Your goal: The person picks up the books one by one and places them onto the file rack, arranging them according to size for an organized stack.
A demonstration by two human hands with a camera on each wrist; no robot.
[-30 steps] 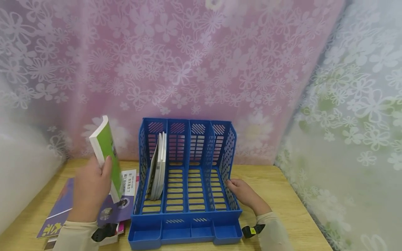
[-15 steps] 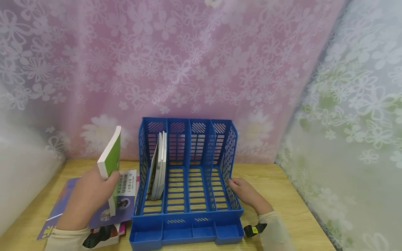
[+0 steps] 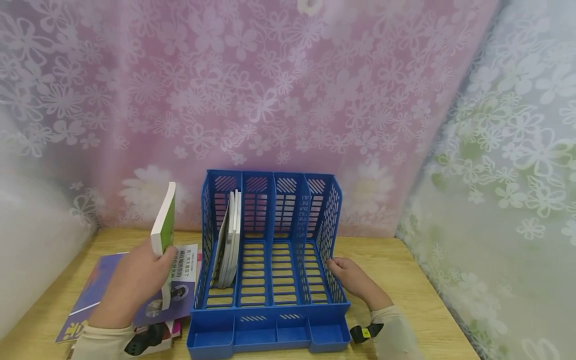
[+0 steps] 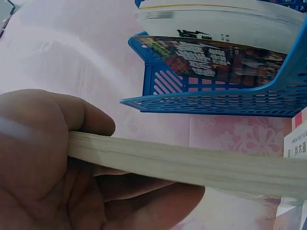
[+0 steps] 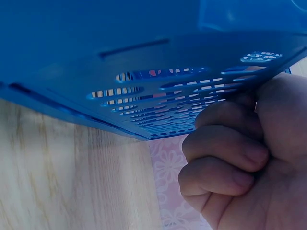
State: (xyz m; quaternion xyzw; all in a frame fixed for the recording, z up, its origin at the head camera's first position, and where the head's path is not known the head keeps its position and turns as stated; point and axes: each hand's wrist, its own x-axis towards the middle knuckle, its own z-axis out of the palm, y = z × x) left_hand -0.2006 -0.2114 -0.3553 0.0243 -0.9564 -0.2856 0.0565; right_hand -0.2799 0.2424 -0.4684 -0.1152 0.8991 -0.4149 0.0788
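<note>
My left hand (image 3: 135, 282) pinches a green-covered book (image 3: 167, 225) with thumb and fingers, upright with its white page edge towards me, left of the blue file rack (image 3: 265, 316). In the left wrist view the book's page block (image 4: 192, 165) runs between thumb and fingers. My right hand (image 3: 355, 282) grips the rack's right side wall; its curled fingers (image 5: 220, 148) lie against the outside of the slotted wall in the right wrist view. Several thin books (image 3: 231, 245) lean in the rack's leftmost compartment; the three compartments to the right hold no books.
Beneath and beside my left hand lies a pile of books, the top one purple and white (image 3: 186, 302), close to the rack's left side. The wooden table (image 3: 382, 255) ends at a pink flowered curtain (image 3: 279, 100). A pale flowered curtain (image 3: 504, 215) hangs at the right.
My left hand has brought the green book a little right and lower, turning its page edge more towards me. The right hand keeps its grip; the books in the rack stay put.
</note>
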